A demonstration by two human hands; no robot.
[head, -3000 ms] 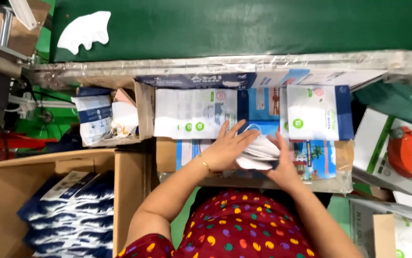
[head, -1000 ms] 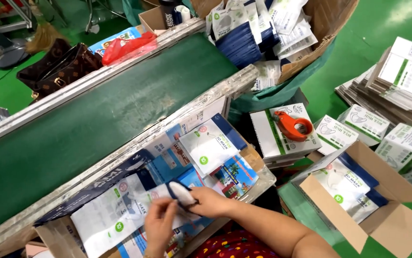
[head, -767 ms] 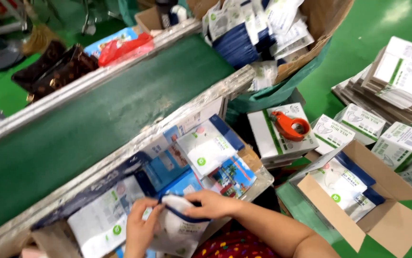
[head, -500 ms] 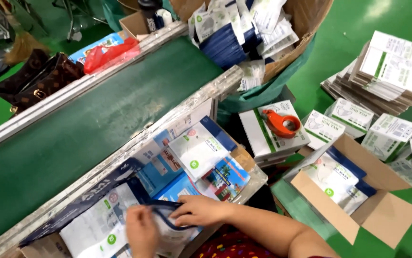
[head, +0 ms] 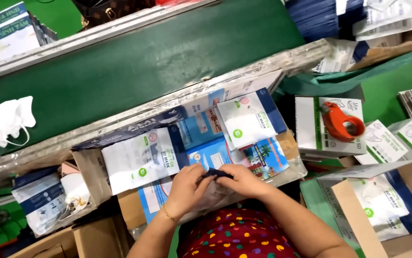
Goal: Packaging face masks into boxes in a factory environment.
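White masks (head: 4, 122) lie heaped on the green conveyor belt (head: 134, 62) at the nine o'clock edge of the view. Below them, toward seven o'clock, a cardboard box (head: 48, 210) holds more packets. Further along, a white and blue pouch (head: 141, 155) lies flat on the work surface, just beside the person's left hand (head: 185, 188). That hand is curled, its fingertips pinching the dark blue top edge of a packet (head: 218, 174) at the centre, slightly toward six o'clock. The right hand (head: 245, 180) grips the same edge from the other side, fingers bent over it, so the packet sits between both hands and against the printed sheets beneath. Whether the packet is sealed cannot be told. At twelve o'clock from the hands lies another white pouch (head: 246, 123). Toward three o'clock an orange tape dispenser (head: 342, 122) rests on a white and green carton (head: 306, 129). At four o'clock an open cardboard carton (head: 358, 215) holds further pouches.
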